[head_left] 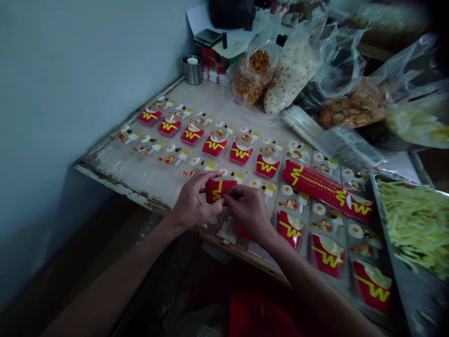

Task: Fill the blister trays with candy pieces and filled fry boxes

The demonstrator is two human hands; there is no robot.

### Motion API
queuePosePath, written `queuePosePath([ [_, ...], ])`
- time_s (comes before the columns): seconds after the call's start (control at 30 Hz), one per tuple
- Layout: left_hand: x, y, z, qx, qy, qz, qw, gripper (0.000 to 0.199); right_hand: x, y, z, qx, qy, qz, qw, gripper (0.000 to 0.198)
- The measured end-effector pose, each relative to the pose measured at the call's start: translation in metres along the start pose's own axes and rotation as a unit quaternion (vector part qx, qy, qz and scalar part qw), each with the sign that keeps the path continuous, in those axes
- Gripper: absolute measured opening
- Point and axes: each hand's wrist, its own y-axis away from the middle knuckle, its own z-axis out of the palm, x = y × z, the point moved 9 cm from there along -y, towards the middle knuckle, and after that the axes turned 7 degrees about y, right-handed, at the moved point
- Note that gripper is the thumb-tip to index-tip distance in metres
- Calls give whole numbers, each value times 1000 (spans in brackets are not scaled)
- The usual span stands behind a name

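Both of my hands meet over the near edge of the table around one small red carton (pixel 220 188) with a yellow zigzag. My left hand (pixel 196 199) grips the carton's left side between thumb and fingers. My right hand (pixel 247 206) is closed in a pinch at the carton's right edge; its fingertips partly hide the corner. Beneath and around them, clear plastic packs lie in rows, with small egg, burger and pizza shapes inside. Many hold a red carton like this one (pixel 240 152). A stack of flat red cartons (pixel 326 187) lies across the packs on the right.
A metal tray (pixel 389 224) of pale yellow strips stands at the right. Behind the rows are a bag of brown pieces (pixel 250 79), a bag of egg shapes (pixel 291 70) and a steel cup (pixel 192 70). A wall (pixel 87 70) borders the table's left side.
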Motion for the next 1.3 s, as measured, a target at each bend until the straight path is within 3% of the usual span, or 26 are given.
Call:
queuePosePath([
  [0.07, -9, 0, 0, 1, 29, -41, 999, 44, -4, 3, 0, 0, 49, -19, 999, 15],
  [0.17, -14, 1, 0, 10, 42, -50, 998, 35, -14, 7, 3, -10, 116, -55, 992, 16],
  [0.5, -1, 2, 5, -6, 25, -28, 999, 42, -11, 9, 0, -36, 125, -21, 991, 11],
  [0.7, -12, 3, 4, 17, -27, -88, 996, 41, -24, 14, -1, 1, 154, -103, 983, 11],
  [0.83, -24, 9, -22, 49, -7, -167, 985, 41, -21, 6, -29, 11, 129, -87, 988, 10],
  [0.93, -29, 13, -68, 146, 48, -187, 970, 44, -16, -7, -47, -18, 158, -56, 986, 11],
  [1.03, -43, 22, -111, 254, 128, -209, 936, 43, -28, -12, -30, -93, 280, -104, 950, 12],
  [1.1, -55, 31, -120, 278, 189, -233, 912, 43, -37, -7, -4, -156, 356, -141, 910, 14],
  [1.2, -63, 49, -98, 237, 248, -271, 899, 44, -44, 1, 27, -204, 429, -165, 864, 16],
  [1.3, -61, 72, -47, 98, 269, -321, 903, 45, -42, 5, 43, -237, 452, -179, 841, 17],
])
